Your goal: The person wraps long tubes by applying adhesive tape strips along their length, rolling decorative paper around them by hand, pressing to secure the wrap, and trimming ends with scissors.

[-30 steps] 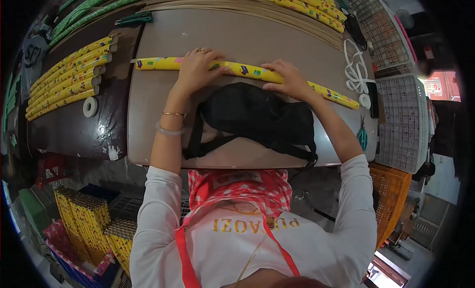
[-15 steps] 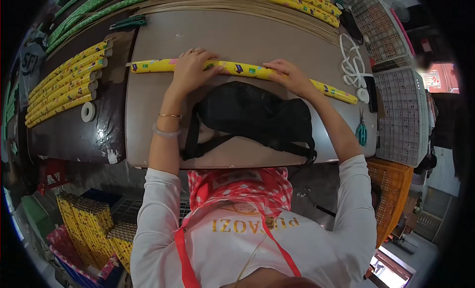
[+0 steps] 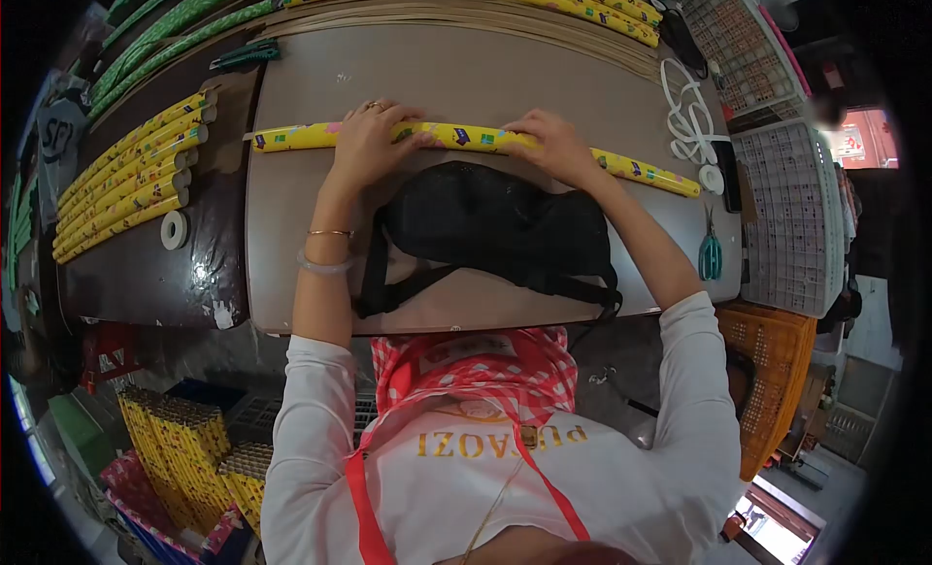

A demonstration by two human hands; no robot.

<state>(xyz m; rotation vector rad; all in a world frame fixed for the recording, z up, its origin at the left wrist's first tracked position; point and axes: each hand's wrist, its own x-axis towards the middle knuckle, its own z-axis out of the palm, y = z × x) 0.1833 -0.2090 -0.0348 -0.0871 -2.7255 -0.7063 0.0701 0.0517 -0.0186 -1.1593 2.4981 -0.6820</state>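
A long yellow patterned roll [image 3: 466, 137] lies across the brown table [image 3: 340, 75]. My left hand [image 3: 374, 143] is wrapped over its left part, thumb along the near side. Further right, my right hand [image 3: 551, 146] grips the same roll, its fingers bent over the top. Just below the roll sits a black bag [image 3: 495, 220] with straps, between my forearms.
Several yellow rolls [image 3: 136, 172] and a white tape roll [image 3: 175, 230] are at the left. White cord [image 3: 687, 118], a tape roll [image 3: 712, 181] and teal snips [image 3: 711, 254] are at the right, beside plastic baskets [image 3: 791, 216]. Thin strips [image 3: 466, 19] run along the back.
Both hands have shifted slightly left on the roll. The roll appears turned a little, with its printed pattern in a different position.
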